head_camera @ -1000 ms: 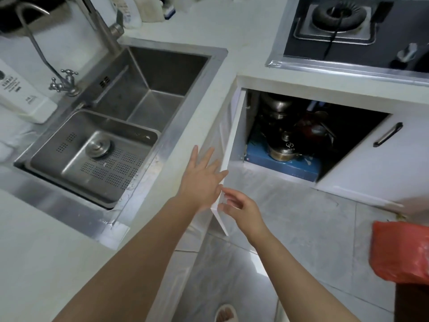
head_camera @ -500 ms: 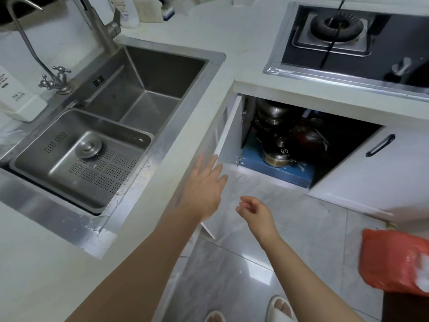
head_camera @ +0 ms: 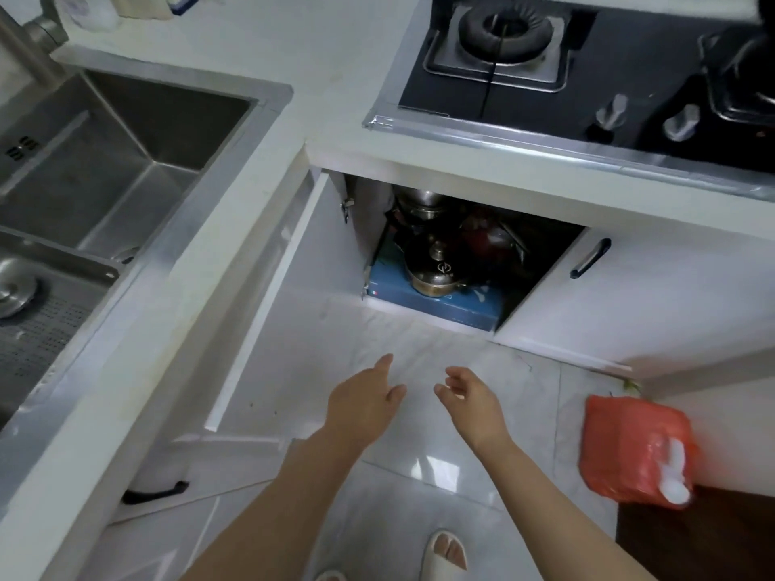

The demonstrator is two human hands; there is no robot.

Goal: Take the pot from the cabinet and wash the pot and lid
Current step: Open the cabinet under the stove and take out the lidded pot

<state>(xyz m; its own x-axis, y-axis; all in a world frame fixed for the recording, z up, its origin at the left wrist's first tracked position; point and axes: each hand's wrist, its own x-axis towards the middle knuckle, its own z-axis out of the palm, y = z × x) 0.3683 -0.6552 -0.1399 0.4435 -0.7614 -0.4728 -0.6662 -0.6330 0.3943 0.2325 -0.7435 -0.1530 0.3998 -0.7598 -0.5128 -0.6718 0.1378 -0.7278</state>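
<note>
A small steel pot (head_camera: 434, 283) with a dark glass lid (head_camera: 436, 260) and round knob sits on a blue box (head_camera: 440, 306) inside the open cabinet under the stove. The white cabinet door (head_camera: 293, 295) stands swung wide open to the left. My left hand (head_camera: 365, 402) and my right hand (head_camera: 469, 400) hover side by side over the floor tiles in front of the cabinet, both empty with fingers apart, well short of the pot. More steel cookware (head_camera: 421, 203) and a red item (head_camera: 486, 236) lie behind the pot in the dark.
A steel sink (head_camera: 138, 132) with a drain tray lies at the left in the white counter (head_camera: 323, 69). The black gas stove (head_camera: 587, 65) is above the cabinet. A red plastic bag (head_camera: 633, 450) hangs at the right. The closed right door (head_camera: 629, 304) has a black handle. Slippered feet show below.
The door has swung further open. Both hands have come off it and moved right, in front of the cabinet opening. My view has shifted right and lower.
</note>
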